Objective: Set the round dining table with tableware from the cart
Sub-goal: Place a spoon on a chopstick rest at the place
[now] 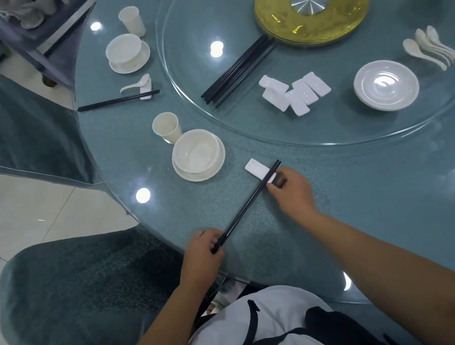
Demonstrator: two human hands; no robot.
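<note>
A pair of black chopsticks point(249, 203) lies slanted across a white chopstick rest point(256, 169) on the round teal table point(339, 186). My left hand point(202, 253) pinches the near ends of the chopsticks at the table's edge. My right hand point(291, 189) has its curled fingers on the near end of the rest, beside the chopsticks. Just left of the rest stand a white bowl on a saucer point(198, 154) and a white cup point(166, 127).
On the glass turntable point(228, 20) lie spare black chopsticks point(238, 71), several white rests point(295, 92), a stack of saucers point(386, 85), several spoons point(432, 48) and a gold centre disc point(311, 4). A set place point(127, 51) lies farther left. Chairs point(71, 296) and a cart point(32, 21) stand left.
</note>
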